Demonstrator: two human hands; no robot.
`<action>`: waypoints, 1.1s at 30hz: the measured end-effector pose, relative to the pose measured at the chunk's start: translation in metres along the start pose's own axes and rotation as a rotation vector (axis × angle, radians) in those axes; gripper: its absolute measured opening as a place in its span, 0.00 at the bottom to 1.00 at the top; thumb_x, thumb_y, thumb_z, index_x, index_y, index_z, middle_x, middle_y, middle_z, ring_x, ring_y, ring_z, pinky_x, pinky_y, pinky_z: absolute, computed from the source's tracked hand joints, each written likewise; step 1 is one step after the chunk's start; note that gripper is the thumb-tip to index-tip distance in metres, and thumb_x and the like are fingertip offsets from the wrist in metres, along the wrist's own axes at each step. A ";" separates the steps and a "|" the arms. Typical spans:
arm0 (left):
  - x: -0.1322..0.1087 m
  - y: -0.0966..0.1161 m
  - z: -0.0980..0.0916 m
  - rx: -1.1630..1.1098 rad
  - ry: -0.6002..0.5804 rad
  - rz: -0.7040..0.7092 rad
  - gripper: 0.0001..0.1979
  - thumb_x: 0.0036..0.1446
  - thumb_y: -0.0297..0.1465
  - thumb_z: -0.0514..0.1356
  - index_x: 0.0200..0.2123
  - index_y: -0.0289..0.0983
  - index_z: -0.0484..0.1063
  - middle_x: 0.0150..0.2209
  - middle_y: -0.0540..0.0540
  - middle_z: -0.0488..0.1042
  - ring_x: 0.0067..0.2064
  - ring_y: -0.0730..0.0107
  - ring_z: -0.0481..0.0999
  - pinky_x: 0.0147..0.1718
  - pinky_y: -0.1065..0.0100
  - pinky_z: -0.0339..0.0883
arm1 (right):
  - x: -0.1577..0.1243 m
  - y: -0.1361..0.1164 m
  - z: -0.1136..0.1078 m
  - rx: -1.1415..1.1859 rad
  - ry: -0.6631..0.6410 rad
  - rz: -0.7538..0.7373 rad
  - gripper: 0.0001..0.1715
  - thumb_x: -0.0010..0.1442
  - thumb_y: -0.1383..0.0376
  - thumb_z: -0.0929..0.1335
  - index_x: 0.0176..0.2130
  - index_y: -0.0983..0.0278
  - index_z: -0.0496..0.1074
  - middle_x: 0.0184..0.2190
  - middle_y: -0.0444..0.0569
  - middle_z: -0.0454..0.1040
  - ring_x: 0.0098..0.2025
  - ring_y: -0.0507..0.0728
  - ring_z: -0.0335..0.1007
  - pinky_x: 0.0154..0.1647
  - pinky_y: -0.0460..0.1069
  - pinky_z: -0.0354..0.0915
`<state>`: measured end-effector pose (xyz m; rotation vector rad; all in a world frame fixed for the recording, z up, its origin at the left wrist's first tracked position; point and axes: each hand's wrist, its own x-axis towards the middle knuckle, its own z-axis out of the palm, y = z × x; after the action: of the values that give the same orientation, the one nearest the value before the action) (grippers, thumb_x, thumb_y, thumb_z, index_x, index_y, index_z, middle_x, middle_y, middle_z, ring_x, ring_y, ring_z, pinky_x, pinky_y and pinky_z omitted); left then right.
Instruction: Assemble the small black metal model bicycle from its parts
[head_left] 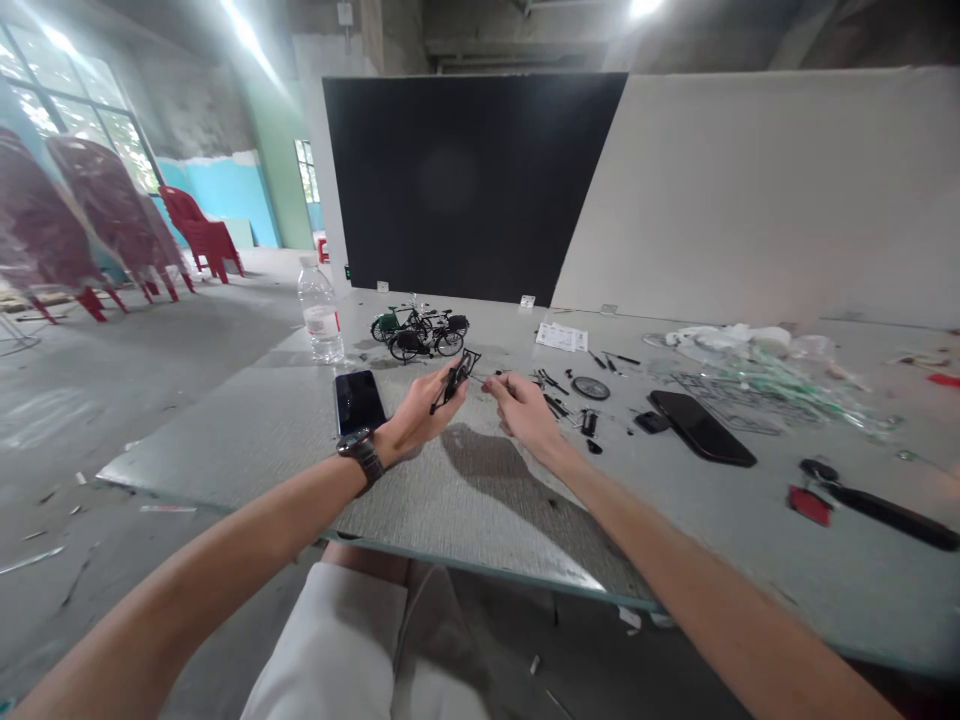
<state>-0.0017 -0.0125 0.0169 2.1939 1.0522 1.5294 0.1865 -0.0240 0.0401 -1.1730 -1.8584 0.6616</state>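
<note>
The fingers (450,377) of the left hand (416,420) are clenching a black miniature bicycle frame (460,373), while the right hand (525,412) is pinching something too small to tell. A slipping pinch risks losing it among the loose black parts (551,393) right of the frame.

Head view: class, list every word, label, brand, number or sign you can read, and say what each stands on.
Nothing is legible: the label on the plastic water bottle and the printed paper sheet are too small and blurred to read.
</note>
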 end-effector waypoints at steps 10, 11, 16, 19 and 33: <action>0.003 0.015 -0.006 0.152 -0.065 -0.153 0.17 0.67 0.35 0.55 0.25 0.37 0.65 0.21 0.52 0.65 0.26 0.74 0.61 0.29 0.68 0.56 | 0.003 0.009 -0.028 -0.968 -0.114 -0.500 0.24 0.75 0.65 0.54 0.56 0.69 0.73 0.42 0.62 0.80 0.28 0.56 0.69 0.26 0.50 0.47; 0.002 0.015 -0.006 0.153 -0.072 -0.155 0.17 0.67 0.36 0.55 0.25 0.37 0.65 0.22 0.52 0.65 0.26 0.74 0.61 0.29 0.68 0.56 | 0.003 0.009 -0.027 -0.955 -0.131 -0.505 0.24 0.75 0.66 0.55 0.56 0.70 0.73 0.42 0.62 0.80 0.29 0.57 0.70 0.26 0.50 0.48; -0.001 0.006 -0.002 0.106 -0.050 -0.127 0.13 0.66 0.35 0.57 0.28 0.37 0.68 0.24 0.51 0.68 0.26 0.74 0.63 0.29 0.69 0.59 | 0.000 -0.001 -0.015 -0.474 -0.113 -0.279 0.27 0.75 0.56 0.56 0.47 0.67 0.77 0.30 0.55 0.76 0.27 0.57 0.67 0.28 0.50 0.55; 0.000 0.000 -0.001 0.120 -0.053 -0.066 0.09 0.65 0.33 0.58 0.32 0.36 0.70 0.25 0.51 0.69 0.26 0.74 0.65 0.31 0.69 0.61 | -0.001 -0.007 -0.010 -0.084 -0.155 0.045 0.32 0.74 0.47 0.56 0.41 0.65 0.77 0.19 0.44 0.62 0.18 0.52 0.54 0.24 0.49 0.54; 0.004 0.010 -0.003 0.145 -0.097 -0.207 0.18 0.67 0.36 0.53 0.24 0.38 0.67 0.23 0.49 0.72 0.26 0.71 0.67 0.32 0.67 0.61 | 0.002 -0.002 -0.020 -0.938 -0.205 -0.385 0.21 0.73 0.69 0.55 0.52 0.68 0.72 0.37 0.60 0.77 0.25 0.54 0.65 0.27 0.49 0.48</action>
<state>0.0000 -0.0173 0.0264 2.1473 1.3487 1.2817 0.2025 -0.0231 0.0528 -1.2468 -2.5819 -0.3862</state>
